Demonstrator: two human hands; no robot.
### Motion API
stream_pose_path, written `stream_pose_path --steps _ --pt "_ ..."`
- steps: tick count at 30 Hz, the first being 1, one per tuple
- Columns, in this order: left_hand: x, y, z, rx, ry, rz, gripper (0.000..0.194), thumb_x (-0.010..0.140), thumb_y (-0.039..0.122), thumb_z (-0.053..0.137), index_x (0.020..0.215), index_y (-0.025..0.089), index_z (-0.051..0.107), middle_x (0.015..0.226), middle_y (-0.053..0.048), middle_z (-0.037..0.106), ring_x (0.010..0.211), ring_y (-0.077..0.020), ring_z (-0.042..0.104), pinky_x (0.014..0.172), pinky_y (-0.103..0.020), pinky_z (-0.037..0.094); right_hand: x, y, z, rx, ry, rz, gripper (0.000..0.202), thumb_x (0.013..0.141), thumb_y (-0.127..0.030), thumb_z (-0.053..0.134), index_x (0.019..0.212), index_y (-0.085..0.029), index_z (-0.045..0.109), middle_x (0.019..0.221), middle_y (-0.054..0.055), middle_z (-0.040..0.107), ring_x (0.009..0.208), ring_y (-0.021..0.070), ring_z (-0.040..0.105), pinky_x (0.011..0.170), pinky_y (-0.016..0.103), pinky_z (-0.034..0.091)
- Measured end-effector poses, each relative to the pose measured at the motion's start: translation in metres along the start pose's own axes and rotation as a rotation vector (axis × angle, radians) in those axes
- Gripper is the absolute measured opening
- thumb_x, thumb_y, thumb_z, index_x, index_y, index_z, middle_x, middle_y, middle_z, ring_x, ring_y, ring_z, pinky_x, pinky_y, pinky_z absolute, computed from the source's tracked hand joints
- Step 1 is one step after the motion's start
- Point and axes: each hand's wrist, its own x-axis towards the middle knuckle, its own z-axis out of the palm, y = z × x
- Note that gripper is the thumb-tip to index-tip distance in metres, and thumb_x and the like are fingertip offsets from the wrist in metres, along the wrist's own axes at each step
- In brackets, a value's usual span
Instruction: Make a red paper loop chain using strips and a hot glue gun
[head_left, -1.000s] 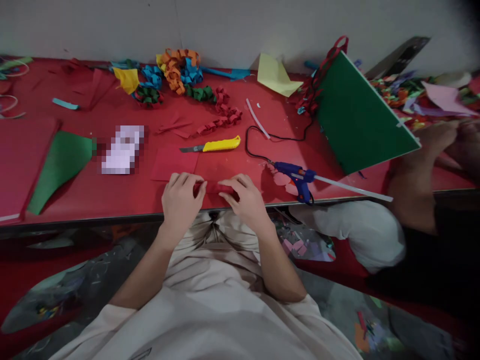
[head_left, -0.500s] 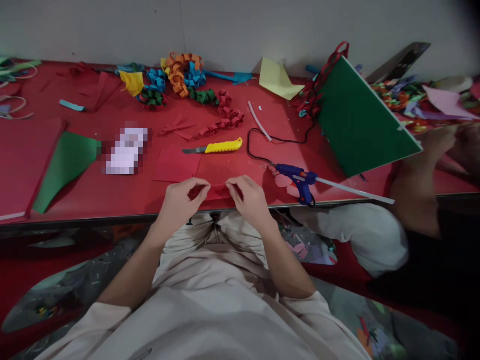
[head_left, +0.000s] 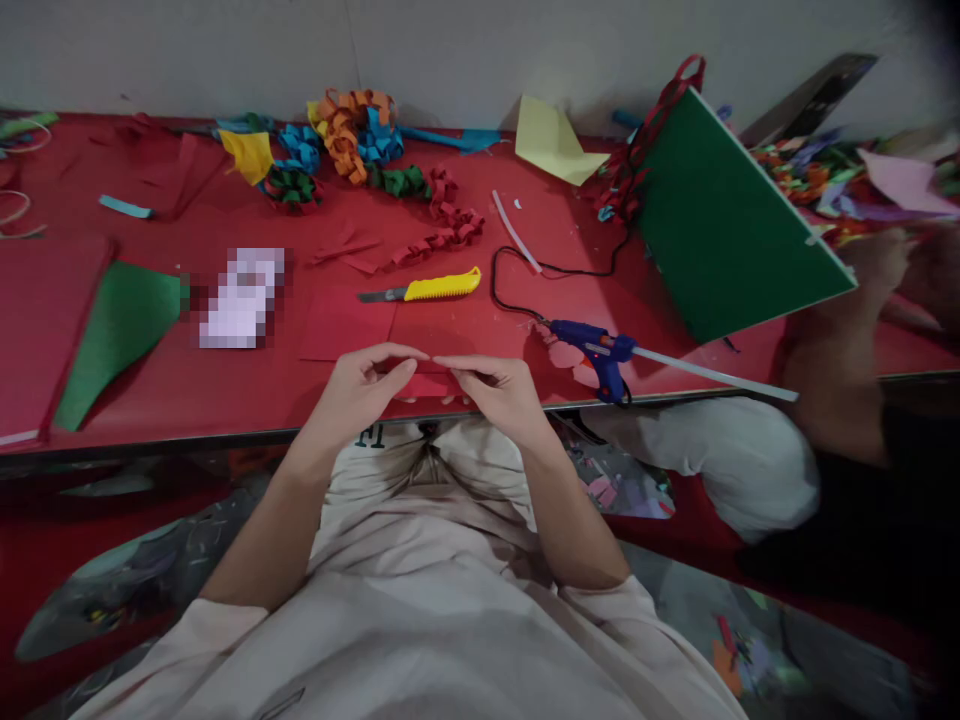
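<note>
At the near edge of the counter (head_left: 247, 402), the left hand (head_left: 364, 392) and right hand (head_left: 496, 395) face each other, thumbs and forefingers brought together to pinch a red paper strip (head_left: 426, 385). The strip lies between the two sets of fingers, its ends hidden by them; the forefinger tips nearly meet above its far edge, and other fingertips show just below the near one.

Just beyond the left fingers lies a red paper sheet (head_left: 346, 325). To the right of the right fingers, near them, pink paper scraps (head_left: 564, 355) lie partly under a blue glue gun (head_left: 592, 340), its white glue stick (head_left: 716, 373) jutting away to the right. Straight ahead of the fingers sits a yellow utility knife (head_left: 442, 288), blade pointing left and over the red sheet. Well to the left of the left fingers are a pixelated pale object (head_left: 244, 298), then a flared green paper piece (head_left: 124, 325).

Past the knife come narrow red paper strips (head_left: 349, 248), a red paper chain (head_left: 442, 240), the gun's black cord (head_left: 495, 285) and a loose glue stick (head_left: 516, 232). Far right of the fingers, a green board (head_left: 739, 220) stands tilted, with another person's forearm (head_left: 836, 345) beside it. Farthest, by the wall (head_left: 442, 50), are orange paper curls (head_left: 346, 140) and a folded pale-yellow sheet (head_left: 555, 140).
</note>
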Motion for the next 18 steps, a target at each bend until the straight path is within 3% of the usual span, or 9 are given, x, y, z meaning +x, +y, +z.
stream_pose_path --steps 2,5,11,18 --pt "0.0 -0.001 0.006 -0.044 0.082 -0.028 0.032 0.089 0.046 0.069 0.098 0.016 0.078 0.099 -0.007 0.078 0.088 -0.0194 0.07 0.075 -0.027 0.058 0.0 -0.001 0.001 -0.028 0.024 -0.034 0.03 0.087 -0.019 0.059 0.107 -0.021 0.082 0.079 0.0 0.078 0.057 0.0082 0.062 0.057 0.019 0.047" --pt "0.0 -0.002 0.012 -0.053 0.148 -0.056 0.032 0.086 0.042 0.073 0.104 0.016 0.077 0.101 -0.007 0.077 0.083 -0.017 0.069 0.067 -0.024 0.055 0.001 -0.003 0.004 -0.03 0.042 -0.06 0.027 0.089 -0.023 0.061 0.108 -0.02 0.081 0.094 0.003 0.081 0.071 0.0111 0.068 0.066 0.021 0.051" --pt "-0.001 -0.004 0.01 0.03 0.133 -0.015 0.029 0.086 0.04 0.073 0.105 0.018 0.077 0.101 -0.006 0.076 0.086 -0.0154 0.067 0.071 -0.022 0.05 0.004 -0.002 0.006 -0.092 0.101 -0.062 0.026 0.092 -0.036 0.065 0.109 -0.023 0.08 0.107 0.004 0.08 0.096 0.0178 0.074 0.089 0.028 0.055" --pt "-0.001 -0.007 0.01 0.042 0.124 -0.01 0.03 0.092 0.045 0.067 0.103 0.019 0.076 0.095 -0.004 0.076 0.073 -0.0124 0.061 0.065 -0.022 0.045 0.004 -0.002 0.003 -0.078 0.076 -0.052 0.026 0.09 -0.03 0.067 0.112 -0.021 0.077 0.109 0.005 0.08 0.098 0.0168 0.073 0.089 0.027 0.055"
